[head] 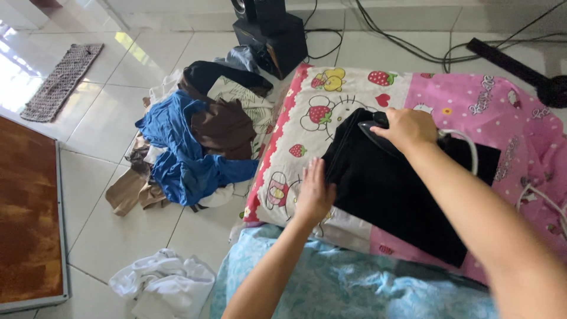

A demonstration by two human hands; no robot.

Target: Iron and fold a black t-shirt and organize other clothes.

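Pointing its nose up-left, our iron [378, 133] sits gripped in our right hand [407, 127]; left hand [313, 192] presses flat, fingers spread, on the black garment's [390, 189] edge.

Black garment [390, 189] on a pink and cream cartoon-print padded cover [472, 100] dotted with red strawberries. Left of that cover, a blue, brown and beige clothes pile [189, 147]. Below it, a light-blue mottled fabric [354, 289].

Bright daylight; glare on floor tiles [127, 44] upper-left.
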